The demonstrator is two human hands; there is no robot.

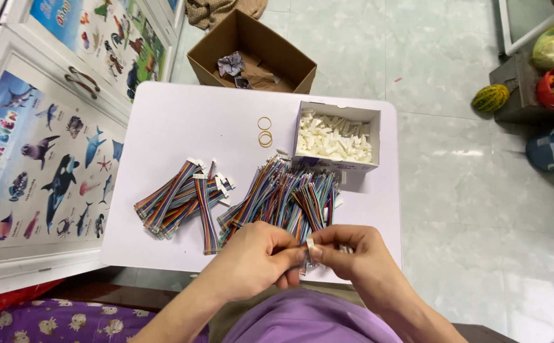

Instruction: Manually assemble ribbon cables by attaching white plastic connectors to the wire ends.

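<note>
My left hand (251,257) and my right hand (352,251) meet at the near edge of a small white table (175,121). Together they pinch a short multicoloured ribbon cable (304,251); a small white plastic connector (310,242) sits at its end, between my fingertips. Just beyond my hands lies a loose pile of bare ribbon cables (286,194). Left of it is a pile of ribbon cables with white connectors fitted (185,197). A white cardboard box full of white connectors (336,136) stands at the table's far right.
Two yellow rubber bands (265,131) lie beside the white box. A brown cardboard box (251,54) with scraps sits on the tiled floor behind the table. White cabinets with sea-animal posters (42,159) run along the left. Bags and a green melon (491,97) are at the right.
</note>
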